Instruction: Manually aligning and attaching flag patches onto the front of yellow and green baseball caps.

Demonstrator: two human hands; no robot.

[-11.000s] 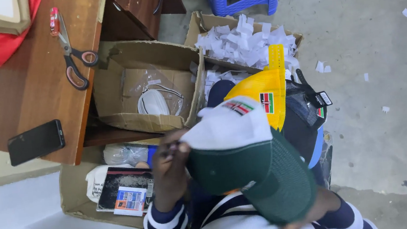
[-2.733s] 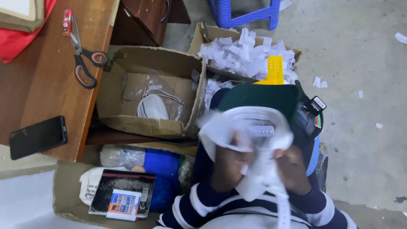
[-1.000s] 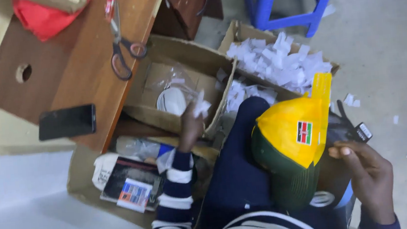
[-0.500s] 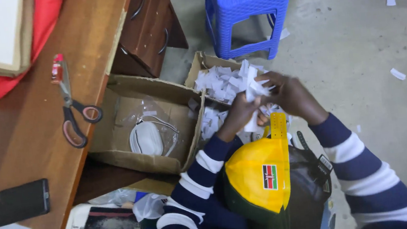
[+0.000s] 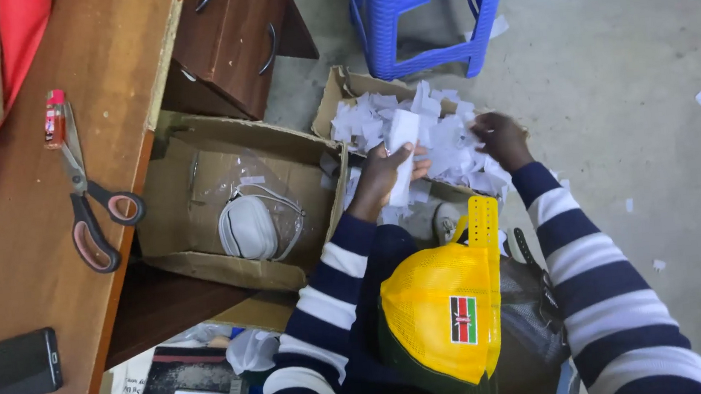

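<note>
While the left hand (image 5: 383, 177) closed around a white paper strip (image 5: 403, 159), thumb and fingers pinching it upright, it sat at the near edge of the paper-filled box (image 5: 339, 97). Right hand (image 5: 501, 138) was just beyond, to the far side of the same heap, fingers curled down into the white paper scraps (image 5: 448, 140); whether it had hold of any piece could not be told, the fingertips being buried.

Below both wrists, a yellow cap (image 5: 444, 321) with a small flag patch rested on the lap, its strap pointing up toward the left hand. Left of the left hand, touching the scrap box, stood an open cardboard box (image 5: 203, 263) with a white mask (image 5: 248, 228) in clear wrap. Further left, scissors (image 5: 95, 215) and a dark phone (image 5: 7, 371) lay on the wooden desk (image 5: 24, 280). Beyond the hands, a blue stool (image 5: 426, 5). Loose bits of paper dotted the floor (image 5: 659, 107) to the right.

Risk, as judged: the heap was piled above the box rim, so a stir from the right hand could tip scraps over the side onto the floor. The strip was thinly held and could tear or slip. The cap lay unsecured and could slide off if the knees shifted.
</note>
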